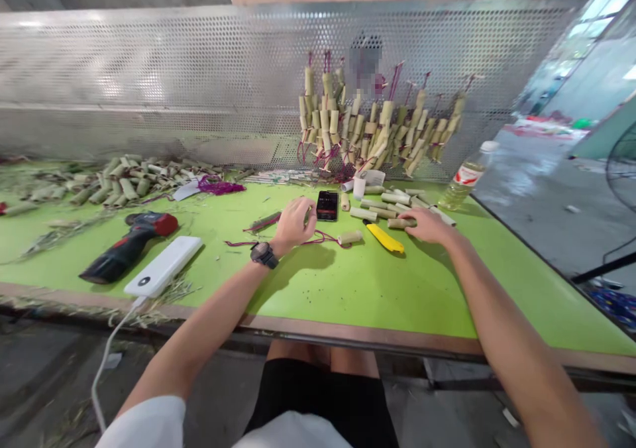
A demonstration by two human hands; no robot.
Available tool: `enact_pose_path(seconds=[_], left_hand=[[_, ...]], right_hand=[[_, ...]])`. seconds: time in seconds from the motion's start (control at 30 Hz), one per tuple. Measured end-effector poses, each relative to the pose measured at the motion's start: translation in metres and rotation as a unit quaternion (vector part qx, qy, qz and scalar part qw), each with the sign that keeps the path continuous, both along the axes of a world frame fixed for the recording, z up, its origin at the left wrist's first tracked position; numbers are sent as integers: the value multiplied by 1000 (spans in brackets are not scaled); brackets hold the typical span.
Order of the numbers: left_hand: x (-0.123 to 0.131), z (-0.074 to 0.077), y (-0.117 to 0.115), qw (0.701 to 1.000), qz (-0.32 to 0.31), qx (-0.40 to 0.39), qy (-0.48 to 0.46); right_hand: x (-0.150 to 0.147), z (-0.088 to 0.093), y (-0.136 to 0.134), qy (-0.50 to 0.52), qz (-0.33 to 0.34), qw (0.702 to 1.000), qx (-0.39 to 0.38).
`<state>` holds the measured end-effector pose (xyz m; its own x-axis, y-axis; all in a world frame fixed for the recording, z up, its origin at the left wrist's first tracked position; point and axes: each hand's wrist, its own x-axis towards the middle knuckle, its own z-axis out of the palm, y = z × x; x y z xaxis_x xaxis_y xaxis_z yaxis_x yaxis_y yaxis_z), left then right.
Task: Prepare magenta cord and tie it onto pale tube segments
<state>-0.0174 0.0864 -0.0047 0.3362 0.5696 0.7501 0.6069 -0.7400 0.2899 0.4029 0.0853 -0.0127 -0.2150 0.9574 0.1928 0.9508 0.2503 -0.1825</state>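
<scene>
My left hand (297, 223), with a dark watch on its wrist, hovers over a purple cord (322, 237). Its fingers are curled, and whatever lies in them is hidden. The cord runs right to a short bamboo tube (350, 237) lying on the green table. My right hand (425, 224) has its fingers closed on the end of another bamboo tube (400, 223), at the edge of a loose pile of tubes (385, 204). Left of that hand lies a yellow utility knife (385, 237). A phone (328, 206) rests just beyond my left hand.
Strung bamboo tubes (368, 130) hang on a perforated metal panel (199, 70). At right stands a bottle (464, 177). At left are a cordless drill (132, 244), a white power bank (163, 266) with a cable, a heap of tubes (122, 183) and purple cord bundle (218, 185).
</scene>
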Motion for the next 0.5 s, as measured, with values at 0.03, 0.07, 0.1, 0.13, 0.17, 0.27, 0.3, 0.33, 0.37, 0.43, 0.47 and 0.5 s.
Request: enact_pose_path(seconds=[0.03,0.07,0.1,0.13,0.17,0.27,0.3,0.33,0.37,0.43,0.47,0.5], left_hand=[[0,-1,0,1000,1,2,5],[1,-2,0,1000,2,3,7],[1,-2,0,1000,3,5,9],[0,-2,0,1000,5,6,8],[0,-1,-1,1000,7,8,7],[1,0,-1,1000,13,18,6],[1,0,-1,1000,13,20,9],[1,0,-1,1000,14,19,13],[2,-1,-1,1000,15,15,17],[3,-1,-1,1000,19,0,23],[3,0,-2,999,22,-7,25],[3,0,-2,999,24,-12,26]], right_hand=[[-2,1,0,-8,1,1000,-10],[-5,3,-1,-12,0,1000,-18],[-9,5,-2,-7,3,1000,-19],[-13,6,-3,0,6,1000,-16],[-16,8,-4,7,6,1000,-14],[-25,11,-8,18,1,1000,-8],[-27,13,-9,23,-1,1000,-9],[-28,13,-10,29,-4,999,-14],[-29,14,-11,38,-7,999,-24],[-28,14,-11,59,-7,996,-60],[-27,14,-11,68,-6,994,-80],[-25,13,-10,73,-4,993,-94]])
